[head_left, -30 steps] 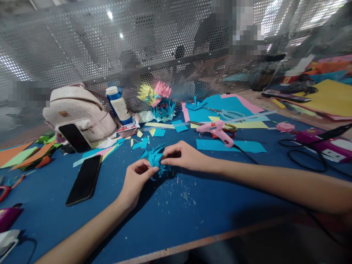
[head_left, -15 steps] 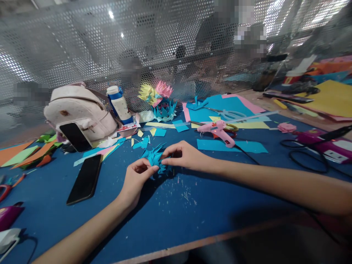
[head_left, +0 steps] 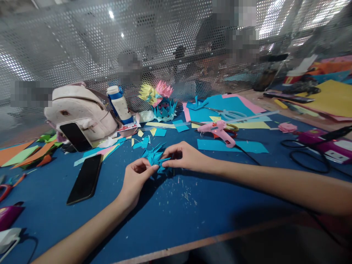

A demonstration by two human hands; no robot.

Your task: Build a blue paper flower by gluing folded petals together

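Supporting the work: a broad blue-topped table [head_left: 211, 205]. A pale pink backpack [head_left: 103, 119] stands far left. Left hand [head_left: 136, 176] and right hand [head_left: 187, 156]: thumb and fingers gripping opposite sides of a spiky blue folded-paper flower [head_left: 154, 156], mid-table. Small yellow paper scraps [head_left: 140, 133] lie beyond.

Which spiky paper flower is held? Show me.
The bright blue flower between left hand and right hand; the yellow flower, pink flower and darker blue flower sit farther back.

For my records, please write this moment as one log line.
left hand: holds blue paper flower; right hand: touches its petals; pink glue gun: not held
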